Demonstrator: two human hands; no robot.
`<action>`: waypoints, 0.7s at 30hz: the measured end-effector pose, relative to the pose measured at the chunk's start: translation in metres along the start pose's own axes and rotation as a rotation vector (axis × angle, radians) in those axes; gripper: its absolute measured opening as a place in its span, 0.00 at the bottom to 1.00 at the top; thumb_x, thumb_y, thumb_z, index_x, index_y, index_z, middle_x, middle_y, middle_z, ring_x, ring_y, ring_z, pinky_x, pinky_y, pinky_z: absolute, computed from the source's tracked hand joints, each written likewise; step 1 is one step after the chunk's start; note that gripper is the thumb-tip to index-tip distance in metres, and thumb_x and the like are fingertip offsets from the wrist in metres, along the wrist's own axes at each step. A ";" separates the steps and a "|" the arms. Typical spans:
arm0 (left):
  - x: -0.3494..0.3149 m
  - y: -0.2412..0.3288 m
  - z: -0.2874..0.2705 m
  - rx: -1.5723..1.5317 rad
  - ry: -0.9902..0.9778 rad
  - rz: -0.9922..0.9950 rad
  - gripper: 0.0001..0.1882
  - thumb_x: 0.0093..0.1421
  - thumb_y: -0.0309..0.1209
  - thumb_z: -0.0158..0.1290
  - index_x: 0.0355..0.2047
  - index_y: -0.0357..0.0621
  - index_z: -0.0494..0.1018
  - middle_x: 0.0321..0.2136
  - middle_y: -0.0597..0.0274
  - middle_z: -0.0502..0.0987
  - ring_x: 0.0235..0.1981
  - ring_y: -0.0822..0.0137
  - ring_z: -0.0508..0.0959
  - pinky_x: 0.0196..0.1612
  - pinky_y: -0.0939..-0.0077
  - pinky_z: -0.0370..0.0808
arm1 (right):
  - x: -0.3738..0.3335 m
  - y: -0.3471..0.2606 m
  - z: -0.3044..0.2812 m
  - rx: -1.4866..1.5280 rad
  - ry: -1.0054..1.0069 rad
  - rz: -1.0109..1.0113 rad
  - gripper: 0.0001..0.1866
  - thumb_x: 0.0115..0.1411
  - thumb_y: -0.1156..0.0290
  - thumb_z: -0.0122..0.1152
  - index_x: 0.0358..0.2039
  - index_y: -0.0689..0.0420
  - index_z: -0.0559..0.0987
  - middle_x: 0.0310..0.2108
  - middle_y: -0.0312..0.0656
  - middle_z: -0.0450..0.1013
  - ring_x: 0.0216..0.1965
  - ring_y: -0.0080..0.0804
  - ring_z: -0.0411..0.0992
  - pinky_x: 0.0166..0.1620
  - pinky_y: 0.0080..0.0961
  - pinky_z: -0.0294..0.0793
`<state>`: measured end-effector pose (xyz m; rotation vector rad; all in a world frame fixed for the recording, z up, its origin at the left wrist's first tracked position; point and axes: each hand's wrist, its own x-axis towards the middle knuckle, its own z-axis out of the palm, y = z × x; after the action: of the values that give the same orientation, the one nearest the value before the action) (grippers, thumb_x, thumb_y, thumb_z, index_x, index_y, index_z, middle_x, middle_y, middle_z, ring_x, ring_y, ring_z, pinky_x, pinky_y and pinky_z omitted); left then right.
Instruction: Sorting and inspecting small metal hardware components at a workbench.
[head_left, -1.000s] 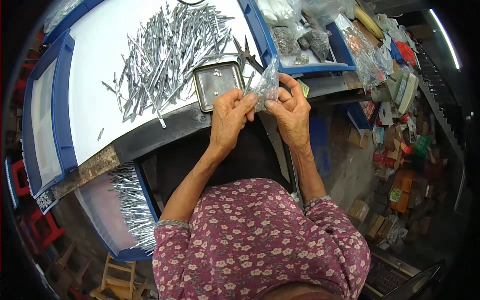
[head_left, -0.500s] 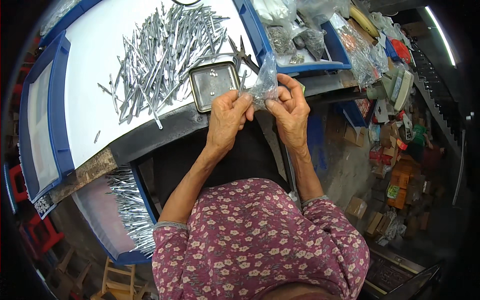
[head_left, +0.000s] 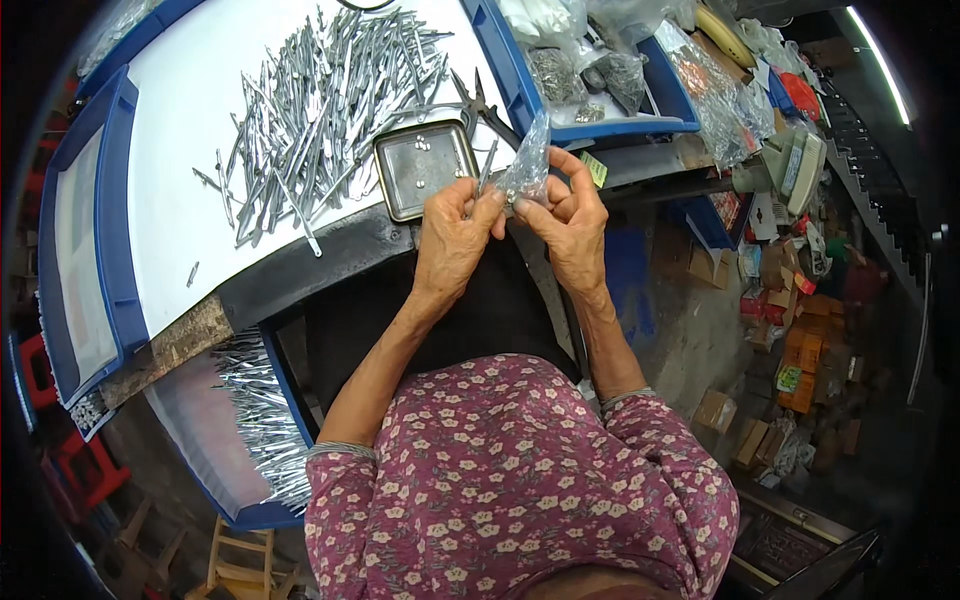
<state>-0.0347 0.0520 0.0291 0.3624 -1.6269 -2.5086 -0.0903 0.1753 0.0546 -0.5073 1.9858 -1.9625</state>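
My left hand (head_left: 447, 240) is closed, with a slim pointed metal piece (head_left: 487, 165) sticking up from between thumb and fingers; its exact kind is unclear. Beside it, my right hand (head_left: 575, 238) pinches a small clear plastic bag (head_left: 533, 150). Tiny shiny bits show at the bag's lower end, between my two thumbs. Left of the hands, a shallow metal tray (head_left: 405, 180) holds several tiny pale pieces. Pliers (head_left: 482, 105) lie with open jaws just beyond the tray. A large heap of thin silvery metal pieces (head_left: 320, 120) spreads over the white tabletop (head_left: 175, 150).
A blue bin (head_left: 620, 128) with bagged small parts stands at the back right. An upright blue tray (head_left: 115, 220) edges the table's left. Below the table, another blue tray (head_left: 270, 515) holds more silvery pieces. Cardboard boxes (head_left: 715, 412) clutter the floor at right.
My right hand has shifted slightly left with the bag, its thumb coming closer to my left hand. Shiny bits now show at the bag's lower end. The left hand has barely moved.
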 end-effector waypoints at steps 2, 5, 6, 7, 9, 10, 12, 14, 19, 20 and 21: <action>-0.001 0.001 0.001 -0.002 -0.011 -0.014 0.10 0.58 0.33 0.46 0.26 0.39 0.68 0.14 0.71 0.67 0.11 0.85 0.56 0.13 0.91 0.50 | -0.001 0.002 -0.003 -0.032 0.010 -0.025 0.26 0.51 0.83 0.53 0.50 0.66 0.58 0.35 0.44 0.70 0.35 0.24 0.71 0.37 0.18 0.73; -0.001 0.001 0.002 -0.020 -0.040 -0.045 0.09 0.58 0.32 0.46 0.26 0.39 0.68 0.15 0.71 0.67 0.11 0.85 0.56 0.13 0.91 0.49 | -0.002 0.003 -0.005 -0.034 0.040 -0.031 0.25 0.50 0.83 0.53 0.50 0.66 0.58 0.34 0.43 0.70 0.35 0.23 0.71 0.37 0.18 0.73; -0.001 0.001 0.001 -0.036 -0.059 -0.062 0.09 0.58 0.32 0.45 0.26 0.39 0.68 0.15 0.70 0.67 0.11 0.85 0.56 0.13 0.91 0.49 | -0.002 0.003 -0.005 -0.034 0.042 -0.032 0.25 0.50 0.83 0.53 0.50 0.66 0.58 0.34 0.43 0.70 0.35 0.23 0.71 0.37 0.18 0.73; -0.001 -0.001 0.001 -0.035 -0.059 -0.062 0.09 0.58 0.32 0.45 0.26 0.39 0.68 0.15 0.70 0.67 0.11 0.85 0.56 0.13 0.91 0.49 | -0.002 0.004 -0.006 -0.039 0.055 -0.041 0.25 0.50 0.83 0.53 0.49 0.66 0.59 0.34 0.43 0.70 0.35 0.23 0.70 0.37 0.17 0.73; -0.001 -0.004 0.000 -0.139 -0.106 -0.081 0.08 0.58 0.31 0.45 0.27 0.38 0.68 0.15 0.70 0.67 0.11 0.85 0.56 0.13 0.91 0.48 | -0.003 0.005 -0.006 -0.044 0.068 -0.051 0.25 0.50 0.83 0.53 0.49 0.66 0.59 0.34 0.42 0.70 0.34 0.22 0.70 0.37 0.17 0.73; -0.001 -0.004 0.001 -0.139 -0.109 -0.082 0.08 0.58 0.31 0.45 0.27 0.38 0.68 0.15 0.70 0.67 0.11 0.85 0.56 0.13 0.91 0.48 | -0.004 0.006 -0.008 -0.050 0.078 -0.066 0.24 0.50 0.83 0.53 0.49 0.66 0.59 0.33 0.42 0.70 0.34 0.21 0.70 0.37 0.16 0.72; -0.002 -0.003 0.002 -0.143 -0.121 -0.099 0.07 0.57 0.30 0.45 0.29 0.38 0.67 0.16 0.69 0.67 0.11 0.85 0.55 0.13 0.91 0.48 | -0.005 0.005 -0.009 -0.056 0.090 -0.081 0.24 0.50 0.83 0.53 0.48 0.66 0.59 0.33 0.41 0.70 0.33 0.20 0.69 0.37 0.15 0.71; -0.002 -0.004 0.003 -0.129 -0.128 -0.096 0.07 0.57 0.29 0.46 0.29 0.38 0.67 0.15 0.70 0.67 0.11 0.85 0.56 0.13 0.91 0.48 | -0.007 0.005 -0.008 -0.050 0.121 -0.099 0.24 0.49 0.83 0.53 0.48 0.66 0.60 0.32 0.40 0.70 0.32 0.19 0.69 0.36 0.13 0.70; -0.004 -0.005 0.006 -0.086 -0.128 -0.093 0.06 0.56 0.28 0.47 0.30 0.38 0.67 0.15 0.70 0.66 0.12 0.85 0.56 0.13 0.91 0.49 | -0.009 0.005 -0.008 -0.086 0.156 -0.118 0.22 0.50 0.83 0.53 0.47 0.66 0.61 0.31 0.39 0.70 0.31 0.18 0.68 0.35 0.11 0.68; -0.004 -0.005 0.006 -0.076 -0.129 -0.087 0.06 0.56 0.29 0.47 0.31 0.38 0.67 0.15 0.70 0.66 0.12 0.85 0.57 0.13 0.91 0.49 | -0.010 0.004 -0.008 -0.093 0.166 -0.133 0.22 0.50 0.83 0.53 0.46 0.66 0.61 0.31 0.38 0.71 0.31 0.17 0.68 0.34 0.11 0.68; -0.004 -0.005 0.006 -0.067 -0.131 -0.082 0.07 0.56 0.30 0.48 0.31 0.38 0.67 0.15 0.71 0.66 0.12 0.85 0.57 0.13 0.91 0.49 | -0.010 0.004 -0.007 -0.094 0.170 -0.133 0.22 0.50 0.83 0.53 0.46 0.66 0.61 0.31 0.38 0.71 0.31 0.17 0.68 0.34 0.11 0.68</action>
<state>-0.0322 0.0607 0.0273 0.2673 -1.5986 -2.6927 -0.0844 0.1866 0.0500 -0.5235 2.2092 -2.0595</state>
